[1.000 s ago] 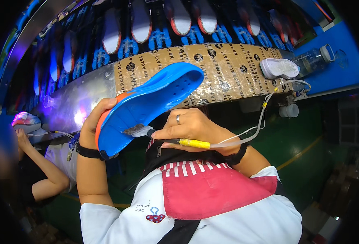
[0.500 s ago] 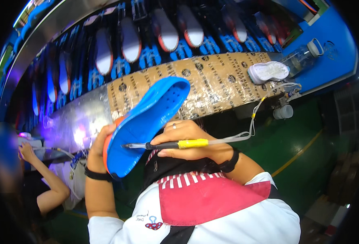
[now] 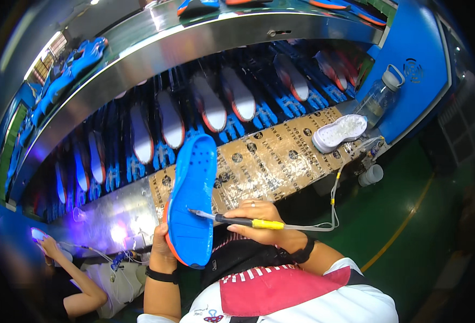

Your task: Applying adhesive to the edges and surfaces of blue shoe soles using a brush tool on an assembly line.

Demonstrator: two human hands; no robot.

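Note:
A blue shoe sole with an orange outer side stands tilted up before me, its hollowed face turned toward me. My left hand grips it by the lower left edge, with some fingers hidden behind it. In my right hand is a tube-fed glue brush with a black grip and a yellow band. Its narrow tip lies over the middle of the sole's inner face, seemingly touching it. A pale tube runs from the brush's back end to the right.
Behind the sole runs a cardboard-covered ledge bearing a white sole-shaped piece and a clear bottle. Beyond it, several soles stand in a rack among blue clamps. A white cup hangs at right. A co-worker's arm is at lower left.
My view has tilted up, showing more of the shelf above. The sole has turned more upright, and the brush tip has moved from near its lower end toward its middle.

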